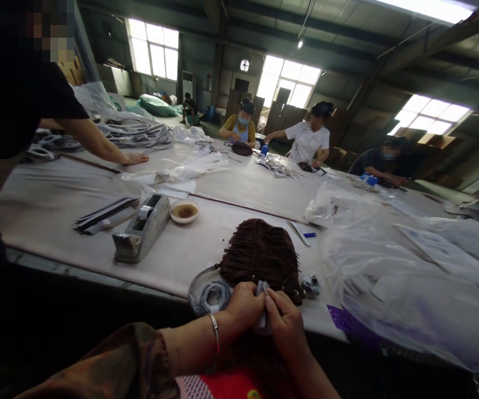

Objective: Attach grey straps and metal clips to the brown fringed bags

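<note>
My left hand [244, 306] is closed on a folded pale grey strip [263, 324], thin like paper or soft foam. My right hand [286, 321] pinches the same strip from the other side, close to the left. Just beyond both hands, a dark brown fringed bag [260, 255] lies on the table, its near edge partly hidden by my fingers. Left of it rests a coil wrapped in grey material [214, 296], with a loop running toward the bag. A small grey wrapped bundle [311, 283] sits at the bag's right.
A tape dispenser [142, 227], a shallow dish [184, 211] and dark strips [105, 215] lie to the left. Beyond the bag are a blade-like tool [299, 233] and a blue piece [310, 235]. Plastic sheeting [372, 282] spreads rightward. A co-worker's hand [136, 159] rests on the table; others sit opposite.
</note>
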`<state>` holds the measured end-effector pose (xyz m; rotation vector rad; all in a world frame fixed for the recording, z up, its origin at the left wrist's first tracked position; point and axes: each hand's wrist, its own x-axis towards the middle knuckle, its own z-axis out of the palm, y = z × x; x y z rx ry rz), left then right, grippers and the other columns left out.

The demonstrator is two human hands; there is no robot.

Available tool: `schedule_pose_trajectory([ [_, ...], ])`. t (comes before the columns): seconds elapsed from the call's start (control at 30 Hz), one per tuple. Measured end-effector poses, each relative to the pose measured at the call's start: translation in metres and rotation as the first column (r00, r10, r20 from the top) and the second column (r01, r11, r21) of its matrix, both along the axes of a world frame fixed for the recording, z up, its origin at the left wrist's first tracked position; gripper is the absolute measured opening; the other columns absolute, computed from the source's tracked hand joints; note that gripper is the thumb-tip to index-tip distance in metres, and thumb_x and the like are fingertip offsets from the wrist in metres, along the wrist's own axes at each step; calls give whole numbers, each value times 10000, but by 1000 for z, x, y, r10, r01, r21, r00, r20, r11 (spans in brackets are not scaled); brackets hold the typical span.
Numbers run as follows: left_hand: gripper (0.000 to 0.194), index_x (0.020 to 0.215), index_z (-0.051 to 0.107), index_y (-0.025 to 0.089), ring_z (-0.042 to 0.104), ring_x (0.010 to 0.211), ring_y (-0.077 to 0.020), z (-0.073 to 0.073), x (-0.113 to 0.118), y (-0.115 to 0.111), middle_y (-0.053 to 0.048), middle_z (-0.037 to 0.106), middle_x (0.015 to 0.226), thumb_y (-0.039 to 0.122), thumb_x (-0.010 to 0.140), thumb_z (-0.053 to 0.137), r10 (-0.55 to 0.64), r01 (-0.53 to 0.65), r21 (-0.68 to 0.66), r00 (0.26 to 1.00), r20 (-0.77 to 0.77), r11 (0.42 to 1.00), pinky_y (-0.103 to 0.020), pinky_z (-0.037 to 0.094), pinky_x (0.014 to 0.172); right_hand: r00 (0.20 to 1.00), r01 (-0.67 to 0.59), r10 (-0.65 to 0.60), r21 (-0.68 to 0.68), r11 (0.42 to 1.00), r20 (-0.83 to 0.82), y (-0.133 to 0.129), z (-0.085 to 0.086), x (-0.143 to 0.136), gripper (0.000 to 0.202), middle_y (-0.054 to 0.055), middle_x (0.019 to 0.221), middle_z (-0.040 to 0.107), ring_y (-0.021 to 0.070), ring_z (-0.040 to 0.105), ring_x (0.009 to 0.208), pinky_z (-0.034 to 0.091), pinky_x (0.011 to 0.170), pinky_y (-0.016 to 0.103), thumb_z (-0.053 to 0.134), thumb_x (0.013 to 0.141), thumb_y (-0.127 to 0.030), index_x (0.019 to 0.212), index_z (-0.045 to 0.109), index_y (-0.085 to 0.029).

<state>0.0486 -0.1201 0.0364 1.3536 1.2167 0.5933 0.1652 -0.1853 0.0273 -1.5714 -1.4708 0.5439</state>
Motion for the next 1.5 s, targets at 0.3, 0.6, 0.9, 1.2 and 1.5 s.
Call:
schedule_pose_trajectory([
  [0.3,260,623,581,120,414,567,-111,14,-12,1,2,502,583,341,757,555,-22,74,-178,961,276,981,-239,311,525,958,-141,195,-246,959,210,-9,29,-3,467,84,1033,589,210,598,996,479,913,319,460,962,-475,1300,610,-189],
  [0.6,168,645,613,133,474,522,-128,15,4,1,-3,545,581,243,768,583,181,-107,-393,971,155,913,-256,359,500,798,-9,272,-441,898,538,-16,49,-25,635,170,1165,541,312,614,961,496,858,439,598,790,-329,1381,503,-117],
  [0.9,262,774,615,123,539,506,-140,3,4,1,-24,596,608,336,897,526,151,-64,-340,960,237,938,-248,400,492,982,-138,161,-211,968,96,-7,52,27,410,95,1068,667,218,627,1011,481,943,347,424,903,-256,1247,633,-176],
  [1.2,264,756,653,97,521,582,-129,-12,1,-1,-32,617,664,327,858,575,78,-60,-128,987,139,990,-223,372,517,959,-242,278,-375,895,46,52,53,23,231,33,832,715,188,637,801,470,749,276,521,785,-215,890,722,-168],
  [1.5,393,743,659,102,508,616,-137,-17,0,-3,-33,609,673,470,846,567,4,-1,-30,994,112,1000,-229,338,527,775,-104,381,-493,864,504,55,73,29,241,73,841,729,201,656,814,396,706,274,502,889,-272,801,706,-179],
])
